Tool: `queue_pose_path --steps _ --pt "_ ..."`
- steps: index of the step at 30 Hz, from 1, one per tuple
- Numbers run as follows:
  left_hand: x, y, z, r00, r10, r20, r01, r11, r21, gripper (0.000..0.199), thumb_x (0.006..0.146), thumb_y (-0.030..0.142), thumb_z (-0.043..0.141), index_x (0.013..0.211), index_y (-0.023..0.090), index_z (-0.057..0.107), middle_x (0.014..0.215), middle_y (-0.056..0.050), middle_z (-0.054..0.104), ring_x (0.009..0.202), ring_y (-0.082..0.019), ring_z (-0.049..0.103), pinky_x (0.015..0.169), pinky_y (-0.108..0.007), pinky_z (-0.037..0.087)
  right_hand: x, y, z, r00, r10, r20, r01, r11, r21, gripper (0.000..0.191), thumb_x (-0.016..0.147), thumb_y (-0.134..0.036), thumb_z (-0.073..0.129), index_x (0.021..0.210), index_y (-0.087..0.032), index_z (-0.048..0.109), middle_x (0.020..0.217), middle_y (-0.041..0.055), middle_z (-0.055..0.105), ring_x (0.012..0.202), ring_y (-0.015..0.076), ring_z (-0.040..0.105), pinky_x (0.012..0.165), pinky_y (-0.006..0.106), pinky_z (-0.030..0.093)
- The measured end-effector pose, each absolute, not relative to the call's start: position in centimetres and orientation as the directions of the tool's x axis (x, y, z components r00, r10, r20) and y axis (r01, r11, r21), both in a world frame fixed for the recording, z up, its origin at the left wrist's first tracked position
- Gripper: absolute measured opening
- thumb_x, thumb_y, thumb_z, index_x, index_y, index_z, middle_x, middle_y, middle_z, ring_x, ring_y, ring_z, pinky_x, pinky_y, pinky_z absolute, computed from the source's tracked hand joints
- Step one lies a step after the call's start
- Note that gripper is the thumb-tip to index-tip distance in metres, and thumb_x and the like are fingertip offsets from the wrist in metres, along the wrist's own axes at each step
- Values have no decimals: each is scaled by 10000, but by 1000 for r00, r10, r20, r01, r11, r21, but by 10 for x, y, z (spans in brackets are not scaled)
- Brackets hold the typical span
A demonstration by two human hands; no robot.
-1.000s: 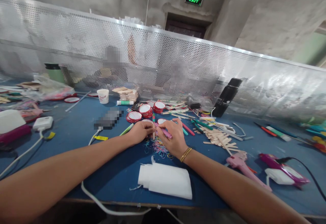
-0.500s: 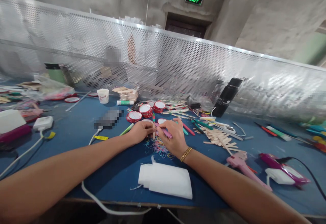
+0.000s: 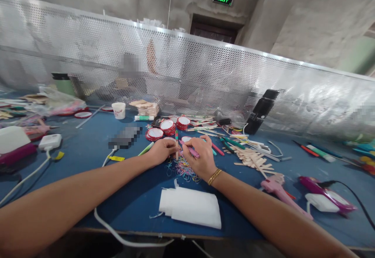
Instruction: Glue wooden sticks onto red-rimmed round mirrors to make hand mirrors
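Between the fingers of my left hand (image 3: 162, 151), a wooden craft stick (image 3: 177, 144) stands upright, its upper end coloured in green and red bands. My right hand (image 3: 202, 155) is closed around a pink-purple marker pen (image 3: 191, 151), whose front end points left toward the stick. Whether the tip touches the wood is too small to tell. Below both hands lies a loose pile of coloured rubber bands (image 3: 186, 170). Folded white cloth or tissue (image 3: 191, 208) rests nearer the table's front edge.
Red-rimmed rolls (image 3: 166, 126) stand behind the hands, with a phone (image 3: 125, 137) to the left. Plain craft sticks (image 3: 253, 158) and a pink glue gun (image 3: 283, 193) lie to the right. A white cable (image 3: 101, 219) crosses the front edge. Perforated metal screen (image 3: 205, 78) bounds the back.
My right hand with the marker has drawn slightly right, away from the stick and my left fingers. My left hand and the stick stay in place.
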State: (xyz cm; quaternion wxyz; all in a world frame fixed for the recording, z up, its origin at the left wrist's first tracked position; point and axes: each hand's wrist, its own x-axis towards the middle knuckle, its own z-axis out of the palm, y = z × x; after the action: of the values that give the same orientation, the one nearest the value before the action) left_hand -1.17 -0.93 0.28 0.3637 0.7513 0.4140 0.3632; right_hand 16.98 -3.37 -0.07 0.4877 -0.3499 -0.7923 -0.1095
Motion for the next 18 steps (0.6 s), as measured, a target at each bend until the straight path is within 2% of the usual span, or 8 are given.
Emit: queue_pose_path --steps 8,12,18 --pt "-11 -11 3 370 902 225 344 -358 868 393 772 505 620 597 153 600 549 9 547 514 -109 461 505 -232 355 169 -34 -1 -322 440 838 661 738 -133 125 916 -272 547 810 -223 591 749 -7 642 755 157 595 974 393 307" --pt "-12 -10 3 390 891 233 352 -378 856 402 802 499 586 598 154 610 563 5 555 517 -104 454 502 -231 346 169 -34 0 -286 445 849 669 727 -156 122 913 -244 540 802 -222 586 778 -5 655 758 152 599 999 402 286" --pt "-11 -9 3 372 898 236 347 -371 861 382 773 490 621 595 154 591 555 9 544 513 -108 453 504 -235 346 169 -35 -1 -314 448 837 646 747 -157 126 920 -271 542 809 -224 580 744 -6 636 747 158 583 973 395 302"
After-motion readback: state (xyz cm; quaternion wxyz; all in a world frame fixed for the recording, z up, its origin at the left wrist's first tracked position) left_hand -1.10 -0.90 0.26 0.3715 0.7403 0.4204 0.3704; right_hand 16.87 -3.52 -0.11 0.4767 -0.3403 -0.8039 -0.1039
